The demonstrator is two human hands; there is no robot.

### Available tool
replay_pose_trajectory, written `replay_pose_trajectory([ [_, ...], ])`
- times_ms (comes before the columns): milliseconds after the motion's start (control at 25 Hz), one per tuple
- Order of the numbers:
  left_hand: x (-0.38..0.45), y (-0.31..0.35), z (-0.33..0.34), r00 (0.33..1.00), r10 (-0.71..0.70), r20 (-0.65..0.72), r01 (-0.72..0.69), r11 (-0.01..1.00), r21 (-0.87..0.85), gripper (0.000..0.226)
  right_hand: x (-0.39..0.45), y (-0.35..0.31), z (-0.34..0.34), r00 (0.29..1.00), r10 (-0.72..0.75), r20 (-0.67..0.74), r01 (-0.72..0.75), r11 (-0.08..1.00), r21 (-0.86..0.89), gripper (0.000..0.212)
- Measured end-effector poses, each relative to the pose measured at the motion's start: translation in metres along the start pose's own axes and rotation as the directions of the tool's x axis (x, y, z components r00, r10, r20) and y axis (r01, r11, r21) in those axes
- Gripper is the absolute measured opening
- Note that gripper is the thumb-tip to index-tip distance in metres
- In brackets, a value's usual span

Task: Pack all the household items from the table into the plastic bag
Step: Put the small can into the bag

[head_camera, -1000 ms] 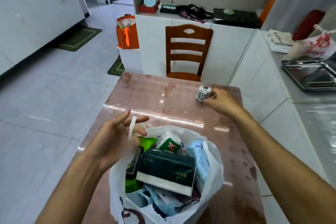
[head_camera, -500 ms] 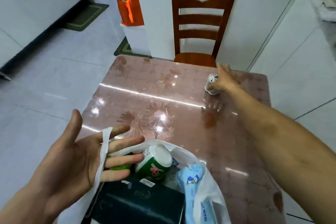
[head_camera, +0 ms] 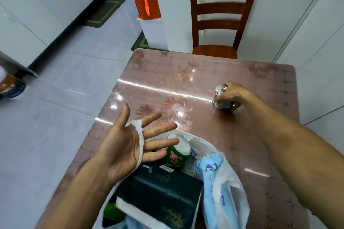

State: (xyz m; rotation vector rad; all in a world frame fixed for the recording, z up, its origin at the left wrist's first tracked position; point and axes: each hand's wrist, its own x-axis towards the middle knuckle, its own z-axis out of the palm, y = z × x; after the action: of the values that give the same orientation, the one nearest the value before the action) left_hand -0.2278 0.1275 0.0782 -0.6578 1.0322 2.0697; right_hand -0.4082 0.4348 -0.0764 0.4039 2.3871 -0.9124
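Head view looks down on the pink table (head_camera: pixel 167 80), with more of its far right corner and the chair (head_camera: pixel 221 16) in sight than half a second ago. Left hand (head_camera: pixel 128 145) is spread flat, palm up, fingers straight, as it was then; the bag (head_camera: pixel 229 178) hangs from it by a white handle (head_camera: pixel 140 141) that crosses the palm between the fingers. It sits a little higher and nearer the middle of the picture than before. Right hand (head_camera: pixel 230 95) is curled round a small silvery can (head_camera: pixel 218 96) at the far right of the table, fingers wrapped over its top and side; earlier the hand only covered the can closer to the far edge, and now both lie nearer the person. Whether the can is lifted off the surface I cannot tell. The can is well apart from the bag.

Inside the open bag a green tub (head_camera: pixel 176 154) with a white lid leans beside the left fingertips, a dark box (head_camera: pixel 162 195) lies below it, and a pale blue pack (head_camera: pixel 212 182) stands at the right side. An orange sack (head_camera: pixel 146 0) stands on a white stand past the table, on the left of the chair.
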Motion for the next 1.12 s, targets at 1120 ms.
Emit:
replay_pose_trajectory([
  [1120,-0.177,0.008,-0.106,0.88,0.445,0.167,-0.476,0.819,0.322,0.03,-0.393,-0.147,0.16,0.949,-0.301,-0.098,0.314,0.849,0.424,0.048],
])
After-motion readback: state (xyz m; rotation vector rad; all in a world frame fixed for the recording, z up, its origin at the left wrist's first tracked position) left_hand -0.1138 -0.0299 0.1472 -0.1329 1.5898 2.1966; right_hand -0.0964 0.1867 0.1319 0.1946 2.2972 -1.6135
